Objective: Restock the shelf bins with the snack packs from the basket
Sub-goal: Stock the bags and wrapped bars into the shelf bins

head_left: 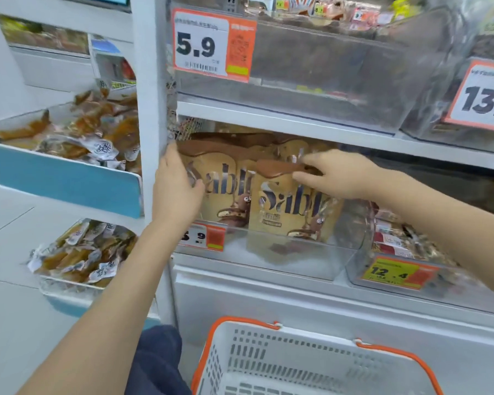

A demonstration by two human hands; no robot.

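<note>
Both hands on snack packs in the centre bin

Left hand (176, 192) grips the left pack (226, 195); right hand (335, 175) pinches the front pack (288, 206) by its top. Basket (240, 354) sits at lower centre of frame

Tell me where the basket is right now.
The basket sits at the bottom centre of the head view, below the clear bin of Sablé packs, between the two forearms.

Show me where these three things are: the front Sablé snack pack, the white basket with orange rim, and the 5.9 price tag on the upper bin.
front Sablé snack pack (290, 206): head view, on the printed front face.
basket (241, 321): head view, on the orange rim.
5.9 price tag (197, 47): head view, on the large digits.
</note>
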